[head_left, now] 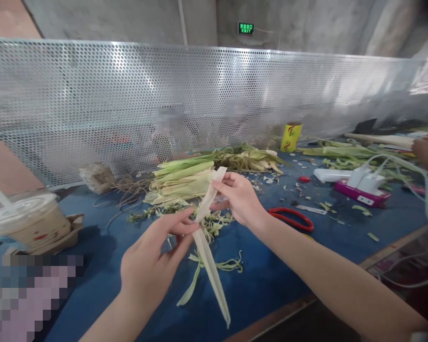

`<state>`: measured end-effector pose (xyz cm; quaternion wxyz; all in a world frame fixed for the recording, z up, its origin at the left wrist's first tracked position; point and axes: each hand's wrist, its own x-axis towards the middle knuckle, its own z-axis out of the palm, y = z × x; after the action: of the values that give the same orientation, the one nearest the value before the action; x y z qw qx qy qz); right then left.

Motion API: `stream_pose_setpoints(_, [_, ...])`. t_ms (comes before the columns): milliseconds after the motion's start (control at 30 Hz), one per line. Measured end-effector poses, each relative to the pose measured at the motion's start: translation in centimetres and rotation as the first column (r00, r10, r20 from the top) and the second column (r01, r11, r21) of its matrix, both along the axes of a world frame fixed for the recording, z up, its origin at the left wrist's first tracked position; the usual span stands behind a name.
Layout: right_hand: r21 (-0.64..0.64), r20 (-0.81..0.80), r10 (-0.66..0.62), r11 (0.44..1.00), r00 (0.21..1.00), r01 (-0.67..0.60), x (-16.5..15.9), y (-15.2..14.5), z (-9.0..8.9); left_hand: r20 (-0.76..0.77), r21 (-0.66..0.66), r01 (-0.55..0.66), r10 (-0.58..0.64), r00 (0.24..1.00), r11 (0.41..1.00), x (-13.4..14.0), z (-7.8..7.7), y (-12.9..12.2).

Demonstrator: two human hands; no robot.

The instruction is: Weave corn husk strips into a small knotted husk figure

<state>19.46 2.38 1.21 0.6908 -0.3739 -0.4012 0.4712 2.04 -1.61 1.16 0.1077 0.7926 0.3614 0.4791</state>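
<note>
Above the middle of the table (271,280), a pale husk strip (207,259) is held up between the two hands. Its long axis runs from far to near with a bend partway. From the right hand (240,197) the upper part slants near and left; past the left hand (153,254) the longer part slants near and right, narrowing to a tip. The broader end points far and slightly right. The right fingers pinch the strip just below that end; the left fingers and thumb grip it at the bend. Whether the tip touches the table I cannot tell.

Just beyond the hands lies a husk pile (185,178), its upper leaves running roughly left to right. Thin green strips (190,288) lie beside the tip, to its left. A red loop (288,210) rests right of the right hand, and a yellow roll (291,137) stands upright farther off. A cup (39,223) sits at the left.
</note>
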Motion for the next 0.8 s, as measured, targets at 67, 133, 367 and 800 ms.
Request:
stream_pose_setpoints(67, [0.022, -0.008, -0.079, 0.997, 0.997, 0.080, 1.2, 0.7, 0.4, -0.054, 0.061, 0.048, -0.045, 0.998, 0.997, -0.2, 0.1, 0.0])
stream_pose_setpoints(133, [0.049, -0.015, -0.189, 0.981, 0.982, 0.190, 3.1, 1.5, 1.1, -0.114, 0.079, 0.086, -0.076, 0.990, 0.993, -0.3, 0.2, 0.1])
stream_pose_setpoints(367, [0.173, 0.050, -0.602, 0.791, 0.797, 0.587, 12.5, 1.5, 4.5, -0.125, -0.272, 0.139, -0.178, 0.976, 0.952, 0.1, 0.7, 0.7])
stream_pose_setpoints(800, [0.239, 0.966, -0.249, 0.963, 0.067, 0.126, 13.9, -1.9, 0.1, 0.388, -0.764, 0.433, -0.194, 0.901, 0.478, 0.8, 1.0, 1.6])
